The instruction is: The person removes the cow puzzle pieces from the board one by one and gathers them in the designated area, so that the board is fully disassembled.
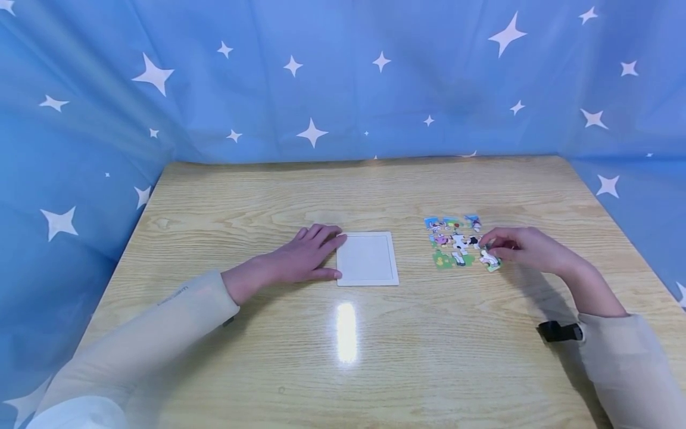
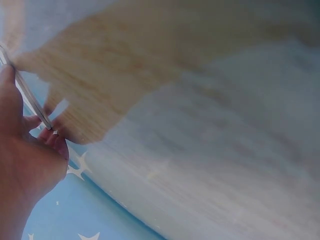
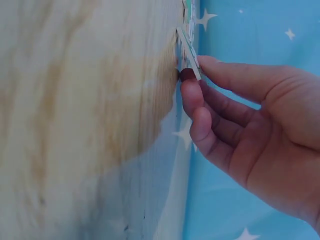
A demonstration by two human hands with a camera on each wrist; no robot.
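Note:
With its thumb and fingers bent around one puzzle piece (image 1: 490, 260), my right hand (image 1: 527, 250) pinches it at the lower right of a group of puzzle pieces (image 1: 442, 260). That piece (image 3: 188, 54) appears tilted, its near edge raised, in the right wrist view. The others lie in loose rows, printed with green, blue, white and pink patches. Over to the left, my left hand (image 1: 297, 256) rests with spread, mostly straight fingers at the left edge of a white square puzzle tray (image 1: 395, 262). The tray (image 2: 32, 97) shows edge-on against that hand in the left wrist view.
A wood-grain table (image 1: 278, 345) lies under everything. Behind it and along the sides hangs a blue curtain (image 1: 343, 77) with white stars. A dark strap (image 1: 560, 331) is at the right wrist.

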